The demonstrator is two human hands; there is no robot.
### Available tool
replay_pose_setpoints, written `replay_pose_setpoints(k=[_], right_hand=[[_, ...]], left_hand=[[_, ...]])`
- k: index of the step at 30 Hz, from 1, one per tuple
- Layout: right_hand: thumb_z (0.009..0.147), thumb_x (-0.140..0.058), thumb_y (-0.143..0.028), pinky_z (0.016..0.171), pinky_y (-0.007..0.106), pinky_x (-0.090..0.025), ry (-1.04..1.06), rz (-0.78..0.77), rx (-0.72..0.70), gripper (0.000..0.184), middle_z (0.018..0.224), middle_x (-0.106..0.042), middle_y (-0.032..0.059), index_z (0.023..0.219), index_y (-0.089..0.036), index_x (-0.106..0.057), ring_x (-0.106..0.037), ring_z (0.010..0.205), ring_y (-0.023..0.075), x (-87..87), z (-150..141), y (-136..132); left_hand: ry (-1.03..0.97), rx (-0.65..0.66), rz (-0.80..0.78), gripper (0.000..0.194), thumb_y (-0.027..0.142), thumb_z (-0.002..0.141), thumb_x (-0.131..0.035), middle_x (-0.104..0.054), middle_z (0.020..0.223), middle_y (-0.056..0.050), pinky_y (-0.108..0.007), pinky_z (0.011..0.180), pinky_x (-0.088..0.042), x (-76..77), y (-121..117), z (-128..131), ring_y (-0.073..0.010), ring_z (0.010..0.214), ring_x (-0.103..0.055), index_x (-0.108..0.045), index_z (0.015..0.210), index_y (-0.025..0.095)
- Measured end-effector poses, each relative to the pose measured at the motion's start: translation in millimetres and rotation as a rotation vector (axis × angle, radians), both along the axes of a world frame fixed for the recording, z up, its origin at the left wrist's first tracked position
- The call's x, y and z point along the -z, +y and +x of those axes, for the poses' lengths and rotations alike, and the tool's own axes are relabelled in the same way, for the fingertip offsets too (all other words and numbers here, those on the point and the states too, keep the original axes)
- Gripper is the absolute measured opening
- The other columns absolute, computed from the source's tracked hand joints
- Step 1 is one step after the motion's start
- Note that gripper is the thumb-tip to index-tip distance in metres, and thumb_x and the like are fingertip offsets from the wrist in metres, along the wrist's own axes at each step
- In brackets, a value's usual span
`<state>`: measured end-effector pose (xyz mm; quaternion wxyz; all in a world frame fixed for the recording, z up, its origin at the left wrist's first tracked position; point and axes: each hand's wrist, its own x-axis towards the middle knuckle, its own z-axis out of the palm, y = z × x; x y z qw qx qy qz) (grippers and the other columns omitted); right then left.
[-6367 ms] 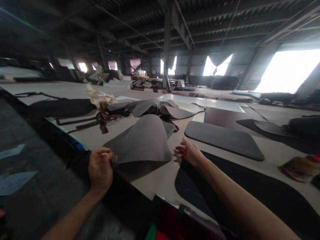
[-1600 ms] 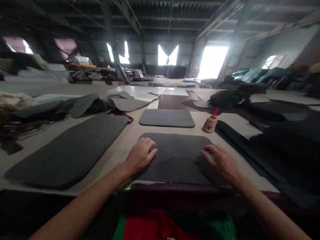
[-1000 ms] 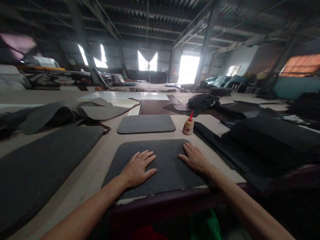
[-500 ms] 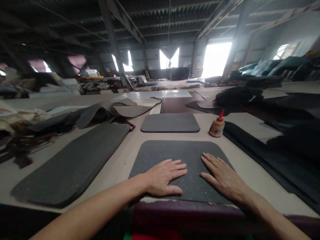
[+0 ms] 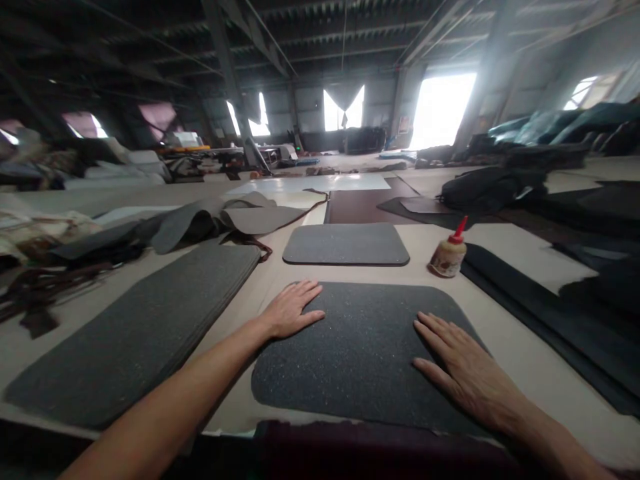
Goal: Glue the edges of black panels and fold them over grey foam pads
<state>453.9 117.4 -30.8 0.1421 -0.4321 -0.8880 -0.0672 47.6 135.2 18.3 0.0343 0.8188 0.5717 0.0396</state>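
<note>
fingers of left hand [image 5: 293,312] and right hand [image 5: 457,363] rest wide on the dark sheet [image 5: 360,360], seemingly steadying it, and shifting it needs even pressure.

Desk [image 5: 240,313], pale top. Near edge: dark speckled panel [image 5: 350,353], flat, hands on it. Smaller grey panel [image 5: 345,243] just beyond. Left, stack of dark panels [image 5: 150,327]. Right, red-tipped bottle [image 5: 448,257], upright, beside folded black material [image 5: 540,320].
</note>
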Motion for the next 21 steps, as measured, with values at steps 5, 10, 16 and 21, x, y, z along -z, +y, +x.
replay_pose_setpoints(k=[5, 10, 16, 21], right_hand=[[0.099, -0.029, -0.071, 0.118, 0.052, -0.034, 0.020, 0.063, 0.154, 0.085, 0.154, -0.041, 0.0209, 0.144, -0.003, -0.054, -0.037, 0.143, 0.0355, 4.2, -2.6, 0.3], [0.101, -0.025, -0.068, 0.118, 0.053, -0.033, -0.015, -0.007, 0.285, 0.086, 0.154, -0.039, 0.0242, 0.145, 0.001, -0.050, -0.035, 0.144, 0.0365, 4.9, 0.2, 6.9], [0.103, -0.028, -0.057, 0.117, 0.058, -0.029, 0.087, -0.011, 0.397, 0.071, 0.153, -0.041, 0.0234, 0.147, -0.006, -0.048, -0.032, 0.145, 0.0376, -10.6, 35.0, -1.2], [0.101, -0.040, -0.061, 0.123, 0.053, -0.023, 0.048, -0.187, 0.039, 0.073, 0.163, -0.025, 0.0140, 0.158, -0.015, -0.036, -0.020, 0.151, 0.0313, -31.6, 40.9, -45.6]], left_hand=[[0.026, -0.172, 0.045, 0.071, 0.065, 0.099, -0.030, -0.031, 0.163, -0.008, -0.050, 0.122, -0.024, 9.1, 10.9, -10.4, -0.0286, 0.151, -0.026, -0.036, 0.155, 0.021], [0.063, -0.301, 0.110, 0.059, 0.051, 0.102, -0.029, -0.040, 0.159, -0.011, -0.056, 0.119, -0.029, 11.8, 14.6, -20.2, -0.0320, 0.148, -0.033, -0.043, 0.150, 0.020], [0.087, -0.313, 0.228, 0.052, 0.036, 0.100, -0.035, -0.044, 0.153, -0.024, -0.058, 0.120, -0.026, -11.2, -24.8, -29.0, -0.0370, 0.146, -0.033, -0.055, 0.137, 0.005], [-0.057, 0.148, 0.092, 0.059, 0.052, 0.101, -0.042, -0.033, 0.163, -0.005, -0.050, 0.124, -0.027, -15.5, -108.4, -13.3, -0.0289, 0.151, -0.027, -0.037, 0.154, 0.028]])
